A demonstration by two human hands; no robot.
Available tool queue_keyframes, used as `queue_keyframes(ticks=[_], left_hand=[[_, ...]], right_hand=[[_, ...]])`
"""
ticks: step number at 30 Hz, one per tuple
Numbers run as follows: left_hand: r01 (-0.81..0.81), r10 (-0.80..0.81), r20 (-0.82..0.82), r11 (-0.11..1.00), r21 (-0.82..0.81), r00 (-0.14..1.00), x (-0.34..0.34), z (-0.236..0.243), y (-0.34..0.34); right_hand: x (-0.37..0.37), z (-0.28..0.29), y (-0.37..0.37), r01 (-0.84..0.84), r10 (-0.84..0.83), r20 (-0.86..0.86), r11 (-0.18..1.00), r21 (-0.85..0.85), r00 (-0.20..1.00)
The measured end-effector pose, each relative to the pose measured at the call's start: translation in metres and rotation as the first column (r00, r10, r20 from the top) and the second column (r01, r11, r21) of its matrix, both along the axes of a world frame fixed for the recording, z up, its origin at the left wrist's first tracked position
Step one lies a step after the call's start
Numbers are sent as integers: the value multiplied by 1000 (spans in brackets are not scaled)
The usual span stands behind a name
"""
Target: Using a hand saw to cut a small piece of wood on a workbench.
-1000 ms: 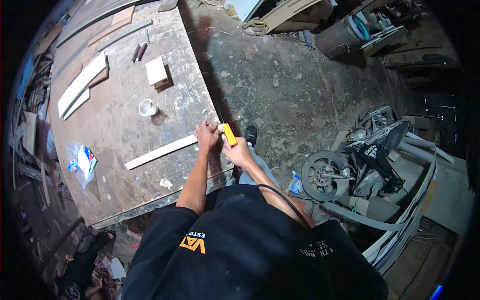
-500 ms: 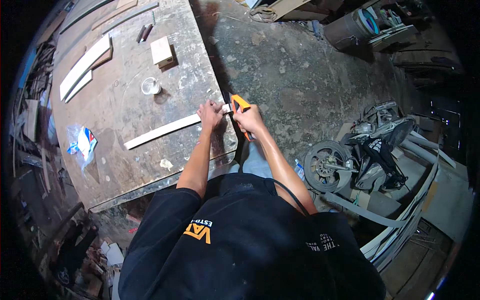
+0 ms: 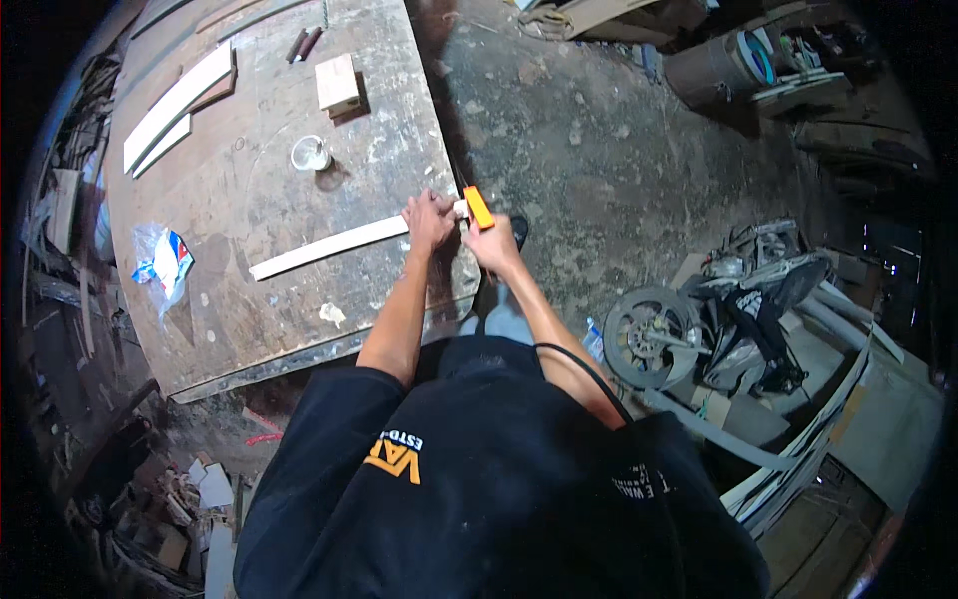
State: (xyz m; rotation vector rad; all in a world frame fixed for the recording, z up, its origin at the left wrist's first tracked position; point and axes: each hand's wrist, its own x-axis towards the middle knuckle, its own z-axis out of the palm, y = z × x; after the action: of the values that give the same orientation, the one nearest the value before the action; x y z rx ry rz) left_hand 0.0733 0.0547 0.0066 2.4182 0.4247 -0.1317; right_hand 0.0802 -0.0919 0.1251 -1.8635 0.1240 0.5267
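A long, narrow white wooden strip (image 3: 334, 248) lies slantwise across the worn workbench (image 3: 230, 344), its right end at the bench's side edge. My left hand (image 3: 429, 222) is closed over the strip near that end, pressing it against the bench top. My right hand (image 3: 494, 248) grips the orange handle of a hand saw (image 3: 479, 207), just beyond the edge and beside the strip's end. The saw's blade hardly shows; the exact contact with the wood is too small to make out.
On the bench stand a clear plastic cup (image 3: 311, 154) and a pale wood block (image 3: 337, 85). White boards (image 3: 180, 105) and a crumpled plastic bag (image 3: 163, 262) lie farther left. A wheel (image 3: 654, 337) with machine parts rests on the floor at right; a bin (image 3: 714, 75) stands behind.
The saw handle has tipped and dropped in my right hand, so its top now shows instead of its side. My left hand stays on the strip. The whole view has shifted slightly.
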Motion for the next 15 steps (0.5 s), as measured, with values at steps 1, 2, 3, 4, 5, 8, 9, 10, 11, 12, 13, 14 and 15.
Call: queue_keyframes(ticks=[1, 2, 3, 4, 5, 8, 9, 10, 11, 12, 13, 14, 15], left_hand=[[1, -1, 10, 1000, 24, 1000, 2, -4, 3], [2, -3, -37, 1000, -14, 999, 1, 0, 4], [-7, 7, -38, 1000, -9, 999, 3, 1, 3], [-14, 14, -36, 1000, 2, 999, 4, 1, 3], [-9, 10, -35, 1000, 6, 999, 2, 3, -1], [7, -7, -15, 1000, -4, 1000, -12, -2, -7], [-5, 5, 13, 1000, 17, 1000, 2, -6, 0], [-2, 2, -50, 1000, -9, 999, -3, -8, 2], [4, -4, -29, 1000, 13, 1000, -3, -5, 2], [-8, 8, -26, 1000, -9, 1000, -8, -2, 3], [-7, 7, -10, 999, -34, 1000, -1, 6, 2], [-25, 22, -40, 996, -84, 999, -3, 10, -3], [-29, 25, -41, 996, -82, 999, 0, 12, -2]], right_hand=[[0, -2, 1, -3, 2, 56, 1000, 24, 998], [0, 9, -1, -20, 19, -27, 1000, -24, 999], [1, 21, -5, -45, 46, -105, 999, 8, 993], [7, 16, -5, -49, 50, -124, 999, 6, 991], [9, 9, -8, -41, 40, -145, 999, -4, 989], [-4, -23, -4, -55, 58, 44, 996, -66, 997], [-5, -20, 0, -43, 43, 1, 995, -89, 999], [-20, -3, -7, -19, 12, -190, 999, -36, 982], [-37, -1, -23, -26, 22, -213, 999, -18, 977], [-47, 15, -32, -16, 1, -90, 986, -166, 996], [-55, 8, -54, 7, -16, -60, 988, -151, 998], [-56, 9, -64, 24, -31, -45, 989, -147, 999], [-56, 8, -70, 41, -45, -30, 989, -143, 999]])
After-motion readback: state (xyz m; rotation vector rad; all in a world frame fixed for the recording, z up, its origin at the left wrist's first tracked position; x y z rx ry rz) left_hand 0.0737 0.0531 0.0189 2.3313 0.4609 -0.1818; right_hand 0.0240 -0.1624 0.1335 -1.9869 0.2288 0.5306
